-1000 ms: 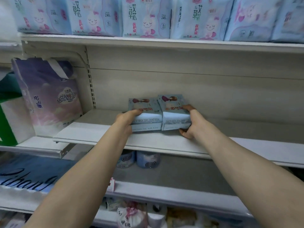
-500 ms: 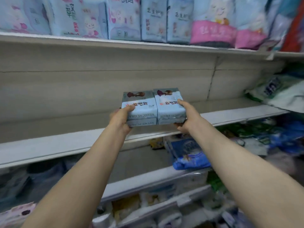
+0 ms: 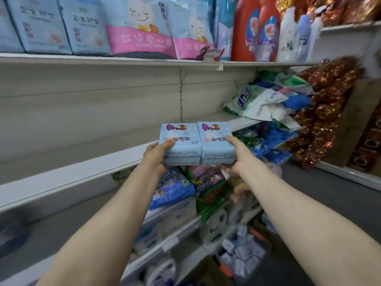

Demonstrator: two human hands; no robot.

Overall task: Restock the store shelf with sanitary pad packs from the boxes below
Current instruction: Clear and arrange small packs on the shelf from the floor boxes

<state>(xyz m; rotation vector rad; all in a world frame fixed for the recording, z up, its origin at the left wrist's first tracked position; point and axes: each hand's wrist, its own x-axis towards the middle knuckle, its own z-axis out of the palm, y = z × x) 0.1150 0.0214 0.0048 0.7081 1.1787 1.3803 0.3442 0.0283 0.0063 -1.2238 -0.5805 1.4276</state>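
Carrying a double stack of pad packs off the shelf lip

Gripping from both ends: the left hand (image 3: 157, 155) is curling its thumb over the top of the left sanitary pad packs (image 3: 180, 144) with fingers underneath, and the right hand (image 3: 237, 159) is clamping the right sanitary pad packs (image 3: 217, 141) the same way. The packs are sitting side by side, touching, apparently two layers deep, held in the air just in front of the empty shelf (image 3: 82, 170) and slightly above its front edge.

Landmark is that shelf. Above it, baby-print bags (image 3: 142, 29) and detergent bottles (image 3: 257, 32) are lining the upper board. At its right end, detergent bags (image 3: 259, 100) are slumping. Below it, a carton of small packs (image 3: 241, 250) is standing on the floor.

Risk, as a judgement: the bundle is being held only by squeeze from the two ends. Any easing of pressure and the middle seam is buckling, dropping packs onto the goods below. Soft wrappers are also slipping easily under thumbs.
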